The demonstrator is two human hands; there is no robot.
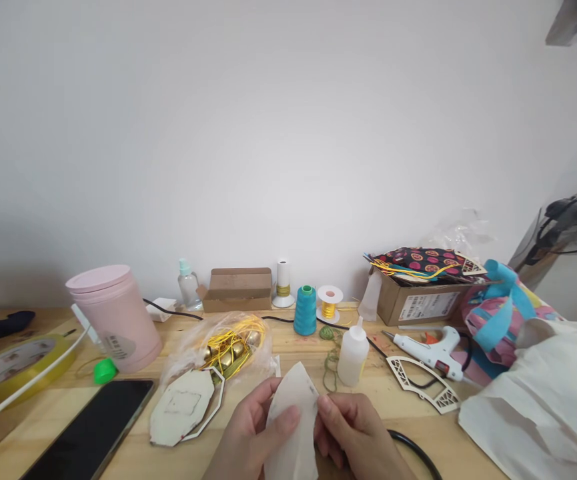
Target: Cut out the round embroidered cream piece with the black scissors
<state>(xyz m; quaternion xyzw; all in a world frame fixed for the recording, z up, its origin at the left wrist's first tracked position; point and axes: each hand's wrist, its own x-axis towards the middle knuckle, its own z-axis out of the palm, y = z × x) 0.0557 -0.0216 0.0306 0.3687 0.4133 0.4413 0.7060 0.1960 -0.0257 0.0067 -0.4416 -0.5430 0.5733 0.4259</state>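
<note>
Both hands meet low at the near edge of the wooden table (pixel 418 427), holding one pale, pointed fabric piece (pixel 294 417) upright between them. The left hand (pixel 248 437) pinches its left edge, thumb pressed on the front, fingers closed behind it; the right hand (pixel 355 437) grips the right edge the same way, fingers curled narrow around the cloth.

Just left of the hands lies one similar flat cream panel (pixel 182 415) resting on a white cut-out frame, touching one clear bag of gold bells and yellow cord (pixel 231 348). Behind the fabric stands one small white squeeze bottle (pixel 352 353). Three spools line the back: one teal (pixel 305 311), one gold (pixel 329 303) and one white cone (pixel 283 283). To the right sit one white glue gun (pixel 431 350) and one lattice wood cut-out (pixel 423 383) (a black cable crosses it). On the left are one pink lidded tumbler (pixel 115 317), one dark phone (pixel 95 427) and one roll of yellow tape (pixel 15 367).
</note>
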